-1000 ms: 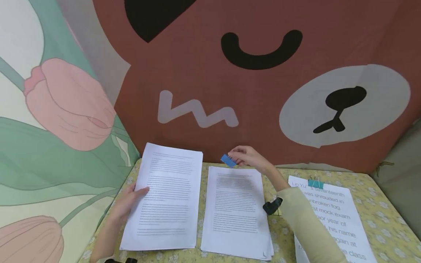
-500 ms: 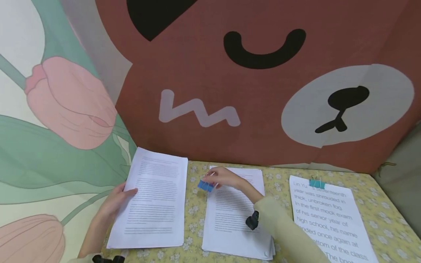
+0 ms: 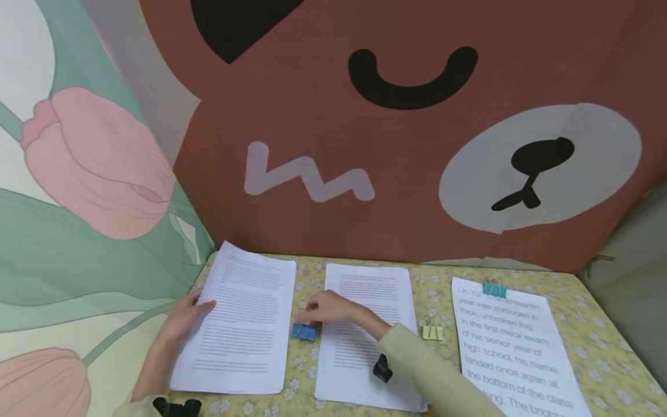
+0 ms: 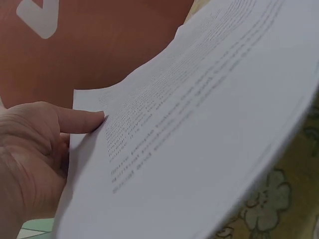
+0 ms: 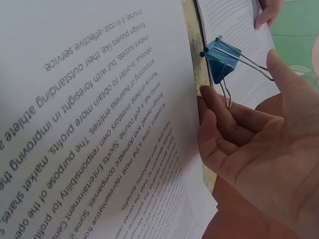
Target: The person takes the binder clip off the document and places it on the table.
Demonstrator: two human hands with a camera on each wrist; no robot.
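Along its left edge, a stack of printed paper point(image 3: 245, 324) is gripped by my left hand point(image 3: 182, 318), thumb on the top sheet and fingers behind. In the left wrist view the stack point(image 4: 199, 124) bends, its near edge above the flowered cloth. My right hand point(image 3: 328, 307) reaches across a second paper stack point(image 3: 370, 359) and holds a blue binder clip point(image 3: 304, 332) in the gap between the stacks. The right wrist view has the thumb at one wire handle of the clip point(image 5: 222, 57) and the fingers by the other; its jaw looks closed.
A yellow binder clip point(image 3: 432, 331) stands right of the second stack. Further right lies a large-print page point(image 3: 516, 347) with a teal binder clip point(image 3: 494, 289) at its top. Flowered cloth point(image 3: 609, 347) covers the table, and a bear-print backdrop point(image 3: 406, 145) rises behind.
My right hand has brought the blue binder clip left and down from above the second stack into the gap. The left stack has moved left and lower. The yellow clip has come into full view.
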